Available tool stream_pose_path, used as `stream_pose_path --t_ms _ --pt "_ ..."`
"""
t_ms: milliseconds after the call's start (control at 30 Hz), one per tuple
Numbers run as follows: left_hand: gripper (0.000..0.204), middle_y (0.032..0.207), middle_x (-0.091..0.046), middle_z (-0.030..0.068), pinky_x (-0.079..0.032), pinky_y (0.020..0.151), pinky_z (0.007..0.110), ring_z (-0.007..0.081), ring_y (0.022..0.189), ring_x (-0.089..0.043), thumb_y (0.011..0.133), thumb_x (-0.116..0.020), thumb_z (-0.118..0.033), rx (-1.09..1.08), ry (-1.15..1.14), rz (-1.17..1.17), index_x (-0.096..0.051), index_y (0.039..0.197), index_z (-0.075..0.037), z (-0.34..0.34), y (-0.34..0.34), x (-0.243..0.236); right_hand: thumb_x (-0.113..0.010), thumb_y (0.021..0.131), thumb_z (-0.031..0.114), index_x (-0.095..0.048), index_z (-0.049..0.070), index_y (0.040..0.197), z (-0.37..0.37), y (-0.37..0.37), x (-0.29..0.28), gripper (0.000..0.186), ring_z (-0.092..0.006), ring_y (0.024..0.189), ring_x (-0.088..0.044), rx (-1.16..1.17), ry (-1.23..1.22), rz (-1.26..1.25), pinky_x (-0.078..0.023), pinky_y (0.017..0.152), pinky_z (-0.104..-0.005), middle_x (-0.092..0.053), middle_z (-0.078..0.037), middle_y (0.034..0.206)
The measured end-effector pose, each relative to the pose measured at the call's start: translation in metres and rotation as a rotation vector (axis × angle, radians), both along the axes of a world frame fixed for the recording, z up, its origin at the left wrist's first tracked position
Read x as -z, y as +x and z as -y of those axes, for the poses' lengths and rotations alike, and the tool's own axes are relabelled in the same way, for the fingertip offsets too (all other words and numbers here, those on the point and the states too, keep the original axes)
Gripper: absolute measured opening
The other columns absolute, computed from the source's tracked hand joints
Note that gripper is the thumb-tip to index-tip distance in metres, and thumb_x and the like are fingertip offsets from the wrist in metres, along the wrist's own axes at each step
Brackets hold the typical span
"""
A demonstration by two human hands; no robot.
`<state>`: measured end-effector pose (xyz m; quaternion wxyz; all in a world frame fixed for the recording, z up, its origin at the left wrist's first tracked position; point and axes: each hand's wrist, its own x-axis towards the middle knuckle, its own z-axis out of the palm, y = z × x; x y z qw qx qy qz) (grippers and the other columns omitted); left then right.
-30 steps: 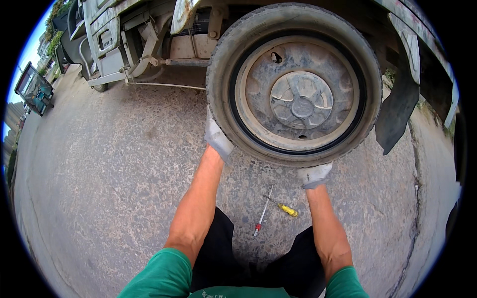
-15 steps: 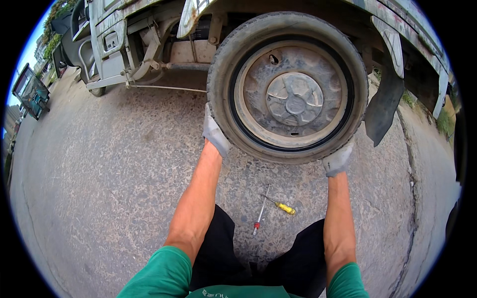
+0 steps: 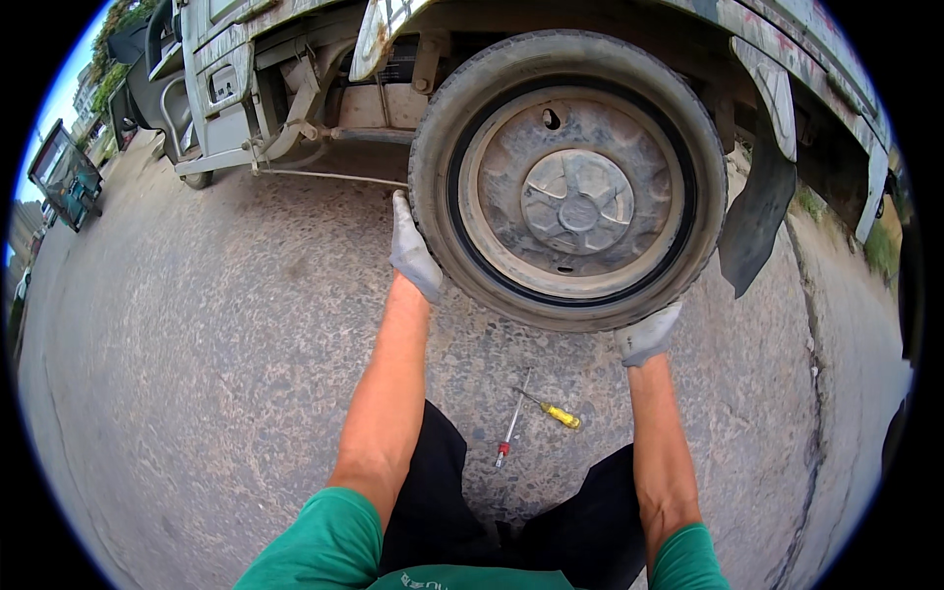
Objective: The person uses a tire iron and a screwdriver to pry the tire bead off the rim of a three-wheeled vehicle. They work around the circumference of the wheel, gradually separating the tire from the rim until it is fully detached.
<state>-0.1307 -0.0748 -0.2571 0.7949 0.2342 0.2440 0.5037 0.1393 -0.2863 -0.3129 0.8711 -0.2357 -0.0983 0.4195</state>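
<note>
A worn tire (image 3: pixel 570 305) on a dusty steel wheel (image 3: pixel 575 236) with a round hub cap (image 3: pixel 577 202) fills the upper middle, under the vehicle's body. My left hand (image 3: pixel 411 246), in a grey-white glove, grips the tire's left side, fingers lying along the tread. My gloved right hand (image 3: pixel 647 334) cups its lower right edge, the fingertips partly hidden. Between my arms, on the pavement below the tire, lie a yellow-handled screwdriver (image 3: pixel 560 415) and a slim metal tool with a red collar (image 3: pixel 503 450), crossed near their tips.
The weathered vehicle body (image 3: pixel 216 59) spans the top, with exposed rods (image 3: pixel 369 133) left of the wheel and a black mudflap (image 3: pixel 757 236) to its right. A small enclosed three-wheeler (image 3: pixel 64 172) stands on the road at far left. A long crack (image 3: pixel 814 364) runs through the pavement at right.
My right hand has shifted right along the tire's underside, then slightly down and back left. My left hand has moved a little up and left on the tire. The view has shifted slightly.
</note>
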Motion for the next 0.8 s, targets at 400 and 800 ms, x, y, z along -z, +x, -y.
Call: stream_pose_path --t_ms 400,800 --pt "0.062 0.148 -0.058 0.0055 -0.044 0.114 0.043 0.0258 0.132 -0.056 0.107 -0.036 -0.060 0.120 -0.070 0.253 -0.055 0.146 -0.016 -0.027 0.011 0.055 -0.044 0.107 0.051 -0.051 0.010 0.147 -0.007 -0.015 0.013 0.057 -0.0269 0.133 -0.053 0.040 -0.063 -0.096 -0.040 0.117 -0.0444 -0.053 -0.006 0.150" --pt "0.040 0.129 -0.068 0.0098 -0.058 0.098 0.042 0.0265 0.113 -0.067 0.110 -0.043 -0.036 0.103 -0.049 0.299 -0.060 0.135 -0.011 -0.035 0.020 0.086 -0.049 0.101 0.059 -0.050 0.014 0.149 -0.025 -0.038 0.053 0.066 -0.0301 0.139 -0.048 -0.120 0.026 -0.339 -0.036 0.120 -0.0501 -0.050 -0.006 0.154"
